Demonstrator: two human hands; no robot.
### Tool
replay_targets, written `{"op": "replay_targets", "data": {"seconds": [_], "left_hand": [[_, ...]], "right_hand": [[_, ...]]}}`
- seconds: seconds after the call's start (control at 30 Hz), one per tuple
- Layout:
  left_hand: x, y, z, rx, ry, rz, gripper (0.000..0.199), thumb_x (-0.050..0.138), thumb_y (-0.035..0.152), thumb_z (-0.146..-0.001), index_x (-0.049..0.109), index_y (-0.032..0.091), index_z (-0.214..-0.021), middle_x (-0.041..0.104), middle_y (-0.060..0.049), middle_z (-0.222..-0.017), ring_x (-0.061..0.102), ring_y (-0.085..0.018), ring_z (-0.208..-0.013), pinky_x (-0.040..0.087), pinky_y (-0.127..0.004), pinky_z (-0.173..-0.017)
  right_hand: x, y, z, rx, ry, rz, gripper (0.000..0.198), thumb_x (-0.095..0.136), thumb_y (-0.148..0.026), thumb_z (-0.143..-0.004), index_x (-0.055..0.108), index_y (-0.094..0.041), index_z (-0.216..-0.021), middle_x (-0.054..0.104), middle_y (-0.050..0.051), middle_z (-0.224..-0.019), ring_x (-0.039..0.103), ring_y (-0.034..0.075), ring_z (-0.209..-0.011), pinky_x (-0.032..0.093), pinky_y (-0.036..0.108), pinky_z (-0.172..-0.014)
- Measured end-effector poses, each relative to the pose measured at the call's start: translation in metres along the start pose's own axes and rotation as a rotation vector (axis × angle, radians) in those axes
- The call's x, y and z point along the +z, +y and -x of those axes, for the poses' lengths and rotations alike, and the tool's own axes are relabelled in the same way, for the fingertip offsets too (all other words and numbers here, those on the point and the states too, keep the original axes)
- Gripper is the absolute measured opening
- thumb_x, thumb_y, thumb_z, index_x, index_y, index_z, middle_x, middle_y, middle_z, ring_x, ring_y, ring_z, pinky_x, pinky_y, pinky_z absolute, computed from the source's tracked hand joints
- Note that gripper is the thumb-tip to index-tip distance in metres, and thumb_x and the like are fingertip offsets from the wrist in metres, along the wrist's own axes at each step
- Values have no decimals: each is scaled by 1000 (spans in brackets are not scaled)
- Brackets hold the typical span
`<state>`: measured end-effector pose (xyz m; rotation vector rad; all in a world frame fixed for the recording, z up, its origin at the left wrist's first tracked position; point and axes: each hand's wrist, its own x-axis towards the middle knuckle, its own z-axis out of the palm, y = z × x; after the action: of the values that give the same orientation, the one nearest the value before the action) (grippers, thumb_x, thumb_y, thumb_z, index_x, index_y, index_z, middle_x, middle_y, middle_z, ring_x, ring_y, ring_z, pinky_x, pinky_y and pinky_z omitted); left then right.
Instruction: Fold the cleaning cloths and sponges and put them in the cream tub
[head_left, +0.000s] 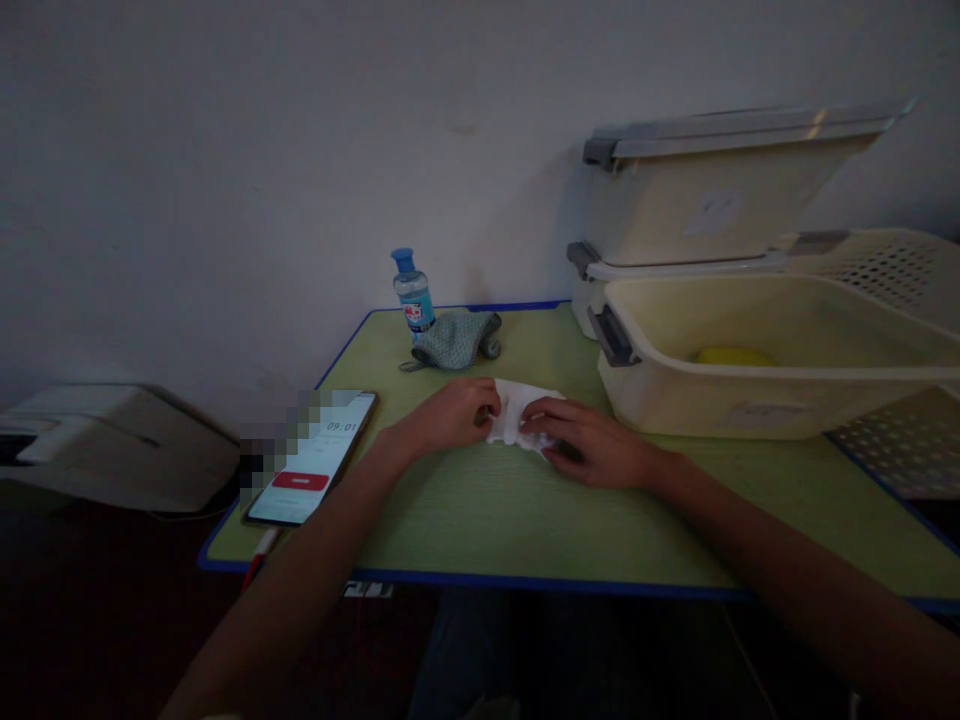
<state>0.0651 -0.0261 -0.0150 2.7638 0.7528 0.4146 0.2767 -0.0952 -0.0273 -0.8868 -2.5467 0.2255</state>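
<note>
A small white cloth (517,408) lies crumpled on the green table (480,520) in front of me. My left hand (450,415) grips its left edge with curled fingers. From the right, my right hand (592,445) presses down on the cloth and pinches it, covering its near corner. Both forearms reach in from the bottom of the view.
A grey-green cloth (454,340) and a small blue-capped bottle (412,292) sit at the back of the table. A phone (319,460) with a lit timer screen lies at the left edge. Stacked cream plastic bins (750,350) fill the right side; the open one holds something yellow (731,355).
</note>
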Motion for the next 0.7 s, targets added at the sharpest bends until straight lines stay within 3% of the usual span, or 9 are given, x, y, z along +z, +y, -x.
{"op": "replay_targets", "data": {"seconds": [0.2, 0.53, 0.7], "left_hand": [[0, 2, 0, -15, 8, 28, 12, 50, 7, -66, 58, 15, -69, 56, -2, -76, 52, -13, -69, 41, -24, -65], [2, 2, -1, -42, 31, 157, 14, 49, 5, -65, 59, 13, -72, 57, -2, -72, 52, -12, -65, 40, -22, -61], [0, 1, -2, -76, 18, 156, 16, 46, 8, -72, 61, 13, -75, 61, -2, -73, 54, -12, -67, 40, -22, -65]], "right_hand": [[0, 1, -3, 9, -49, -13, 28, 49, -12, -76, 58, -12, -103, 61, 12, -99, 55, 21, -93, 42, 39, -87], [-1, -3, -5, 31, -86, -10, 35, 48, -11, -76, 58, -11, -109, 63, 11, -106, 54, 22, -98, 38, 40, -91], [-1, -5, -6, 39, -113, 23, 41, 47, -12, -75, 56, -13, -115, 61, 10, -113, 51, 24, -101, 37, 42, -91]]}}
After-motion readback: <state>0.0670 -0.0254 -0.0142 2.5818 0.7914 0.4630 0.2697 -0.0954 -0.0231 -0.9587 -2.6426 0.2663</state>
